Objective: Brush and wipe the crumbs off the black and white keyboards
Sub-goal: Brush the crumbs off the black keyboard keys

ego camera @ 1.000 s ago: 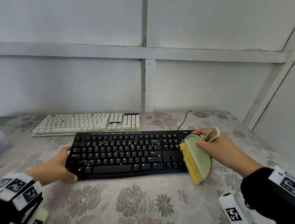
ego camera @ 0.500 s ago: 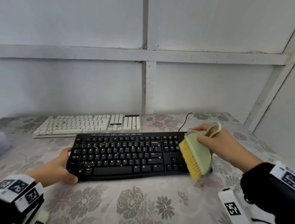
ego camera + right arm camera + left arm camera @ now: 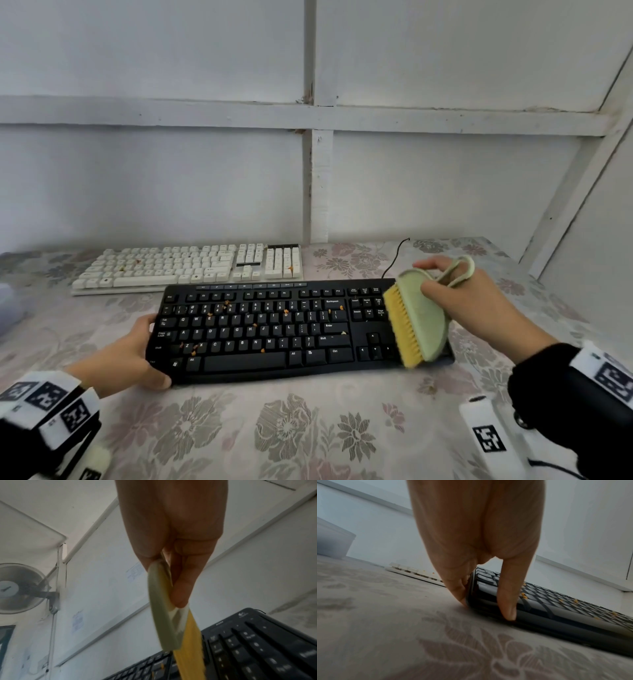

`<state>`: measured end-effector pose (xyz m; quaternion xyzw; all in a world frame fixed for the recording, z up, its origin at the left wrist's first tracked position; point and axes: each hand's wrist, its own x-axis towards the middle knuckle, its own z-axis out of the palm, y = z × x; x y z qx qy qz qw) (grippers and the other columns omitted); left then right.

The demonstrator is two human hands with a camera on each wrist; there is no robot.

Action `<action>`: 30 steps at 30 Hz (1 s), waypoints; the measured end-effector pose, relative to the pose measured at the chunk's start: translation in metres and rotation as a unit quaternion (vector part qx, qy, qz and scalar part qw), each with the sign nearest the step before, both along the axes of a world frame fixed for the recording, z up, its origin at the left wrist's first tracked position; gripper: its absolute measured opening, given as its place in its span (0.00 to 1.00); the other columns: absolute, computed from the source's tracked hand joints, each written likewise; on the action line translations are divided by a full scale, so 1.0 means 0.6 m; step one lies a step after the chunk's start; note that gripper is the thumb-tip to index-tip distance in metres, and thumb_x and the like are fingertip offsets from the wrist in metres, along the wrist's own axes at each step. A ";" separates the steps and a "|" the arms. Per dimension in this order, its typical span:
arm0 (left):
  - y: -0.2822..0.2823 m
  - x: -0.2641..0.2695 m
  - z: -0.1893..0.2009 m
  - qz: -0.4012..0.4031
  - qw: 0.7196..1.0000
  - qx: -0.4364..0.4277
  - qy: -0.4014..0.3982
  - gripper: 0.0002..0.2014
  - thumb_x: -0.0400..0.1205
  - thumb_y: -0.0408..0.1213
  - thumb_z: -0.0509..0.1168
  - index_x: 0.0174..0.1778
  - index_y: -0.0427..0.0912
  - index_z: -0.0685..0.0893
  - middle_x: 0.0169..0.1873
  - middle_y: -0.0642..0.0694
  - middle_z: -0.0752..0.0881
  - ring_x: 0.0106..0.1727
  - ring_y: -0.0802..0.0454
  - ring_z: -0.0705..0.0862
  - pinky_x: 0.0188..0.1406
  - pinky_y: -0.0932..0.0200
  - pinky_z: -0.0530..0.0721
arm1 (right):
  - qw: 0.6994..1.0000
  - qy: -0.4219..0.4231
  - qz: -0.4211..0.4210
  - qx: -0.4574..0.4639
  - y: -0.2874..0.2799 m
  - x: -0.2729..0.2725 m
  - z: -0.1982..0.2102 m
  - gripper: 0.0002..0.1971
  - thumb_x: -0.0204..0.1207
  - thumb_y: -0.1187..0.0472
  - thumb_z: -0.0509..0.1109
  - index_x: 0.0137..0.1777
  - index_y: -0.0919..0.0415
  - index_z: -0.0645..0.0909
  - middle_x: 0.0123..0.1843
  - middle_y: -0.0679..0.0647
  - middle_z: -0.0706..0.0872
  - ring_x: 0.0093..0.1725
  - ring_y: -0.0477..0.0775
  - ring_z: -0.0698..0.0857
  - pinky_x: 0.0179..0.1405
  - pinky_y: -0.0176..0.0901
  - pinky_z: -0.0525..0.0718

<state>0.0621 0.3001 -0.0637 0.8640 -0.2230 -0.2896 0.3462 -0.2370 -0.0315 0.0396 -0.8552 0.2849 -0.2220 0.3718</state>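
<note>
Broadly, room: white panelled walls with pale battens close behind the bench (image 3: 308, 428); a wall fan (image 3: 18, 588) shows only in the right wrist view.
Bench: covered by a grey floral cloth, carrying both keyboards, one behind the other.
Black keyboard (image 3: 274, 329): nearer one, long axis running left to right across the bench; orange crumbs (image 3: 286, 311) lie scattered over its letter keys, mostly left and middle.
White keyboard (image 3: 188, 267): just behind the black one and offset to the left, same axis; a few crumbs on it, untouched by either hand.
Cable (image 3: 397, 255): black, running from the black keyboard's far right corner toward the wall.
Brush (image 3: 418, 325): green back, yellow bristles, held over the keyboard's right end with the bristle row running front to back, across the keyboard's length; whether the bristles touch the keys I cannot tell.
Key relation: the crumbs lie to the left of the bristles, so the sweep likely has to travel leftward along the long axis.
Right hand (image 3: 459, 298): grip pinching the brush, thumb on its green back, fingers behind near the loop handle.
Left hand (image 3: 133, 353): grip clamped on the keyboard's left end, thumb on its front corner, fingers along the side edge, bracing it.
Nearer hand: the right holds the tool; the left sits closest to the crumbs.
Risk: crumbs may drop between keys.
</note>
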 end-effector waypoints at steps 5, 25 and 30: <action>-0.001 -0.004 0.002 -0.007 1.000 0.006 -0.013 0.64 0.42 0.43 0.76 0.76 0.54 0.51 0.55 0.46 0.81 0.58 0.44 0.81 0.63 0.41 0.79 | 1.000 -0.024 -0.004 0.013 -0.004 0.046 0.005 0.17 0.78 0.64 0.64 0.64 0.48 0.79 0.46 0.46 0.85 0.42 0.49 0.86 0.34 0.47 0.87; -0.006 -0.020 0.012 -0.006 0.999 -0.037 0.017 0.55 0.54 0.28 0.73 0.77 0.46 0.52 0.52 0.45 0.81 0.52 0.48 0.82 0.45 0.54 0.80 | 1.000 0.008 -0.025 0.008 0.015 0.043 -0.008 0.14 0.78 0.64 0.65 0.58 0.45 0.79 0.44 0.45 0.85 0.38 0.48 0.85 0.29 0.35 0.83; -0.007 -0.021 0.012 -0.006 0.998 -0.053 0.033 0.56 0.53 0.27 0.73 0.76 0.45 0.53 0.53 0.43 0.81 0.52 0.48 0.81 0.42 0.56 0.78 | 0.996 0.089 0.008 -0.007 0.026 0.011 -0.017 0.14 0.76 0.66 0.66 0.55 0.47 0.82 0.47 0.45 0.86 0.45 0.47 0.85 0.35 0.36 0.82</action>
